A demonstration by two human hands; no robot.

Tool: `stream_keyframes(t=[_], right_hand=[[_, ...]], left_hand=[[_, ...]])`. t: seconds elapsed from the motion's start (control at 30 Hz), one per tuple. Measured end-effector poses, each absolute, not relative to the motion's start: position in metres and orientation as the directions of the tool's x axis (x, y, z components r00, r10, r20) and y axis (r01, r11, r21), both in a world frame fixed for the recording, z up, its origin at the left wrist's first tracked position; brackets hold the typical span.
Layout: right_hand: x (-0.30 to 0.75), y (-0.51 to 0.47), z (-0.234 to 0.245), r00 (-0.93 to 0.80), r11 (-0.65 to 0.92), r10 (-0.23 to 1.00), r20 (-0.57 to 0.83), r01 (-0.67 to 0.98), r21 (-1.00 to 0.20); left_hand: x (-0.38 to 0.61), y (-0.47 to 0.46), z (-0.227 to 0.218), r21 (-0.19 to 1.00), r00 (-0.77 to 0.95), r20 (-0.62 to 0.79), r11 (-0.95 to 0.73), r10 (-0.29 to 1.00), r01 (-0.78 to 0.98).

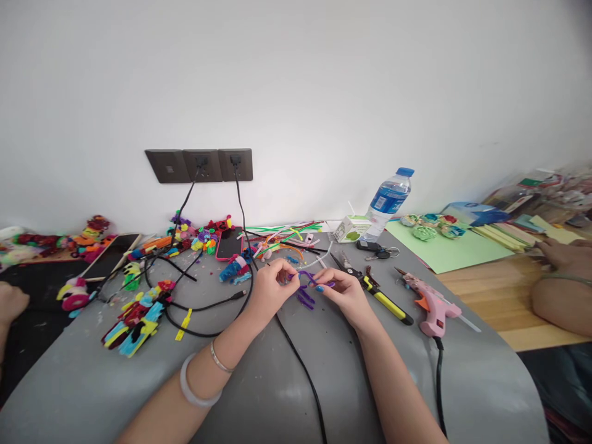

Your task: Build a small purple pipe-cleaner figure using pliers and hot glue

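Note:
Both my hands pinch a bent purple pipe cleaner (306, 275) above the middle of the grey table. My left hand (276, 285) grips its left end between thumb and fingertips. On the other side, my right hand (341, 287) is closed on the right part, its blue-painted nail showing. Short purple pipe cleaner pieces (305, 298) lie on the table just below. Behind my hands is a loose bunch of coloured pipe cleaners (287, 237). Close to my right hand lie yellow-and-black pliers (386, 303).
A pink glue gun (435, 308) with a black cord lies at right. Behind stand a water bottle (388, 200) and a drink carton (352, 229). Pipe-cleaner figures (139, 320), a phone (229, 244) and black cables (208, 306) spread across the left. Other people's hands (567, 256) show at both edges.

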State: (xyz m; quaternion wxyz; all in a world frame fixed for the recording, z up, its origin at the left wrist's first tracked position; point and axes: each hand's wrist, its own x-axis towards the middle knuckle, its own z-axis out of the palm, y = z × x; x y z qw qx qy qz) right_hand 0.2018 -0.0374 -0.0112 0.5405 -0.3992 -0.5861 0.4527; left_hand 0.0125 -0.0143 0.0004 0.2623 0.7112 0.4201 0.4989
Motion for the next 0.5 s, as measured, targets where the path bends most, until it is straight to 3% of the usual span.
stream_keyframes(t=[0.5], right_hand=[[0.2013, -0.0383, -0.0098, -0.141, 0.295, 0.946, 0.293, -0.009, -0.955]], left_hand=[[0.0149, -0.0228, 0.0044, 0.771, 0.088, 0.584, -0.586, 0.807, 0.250]])
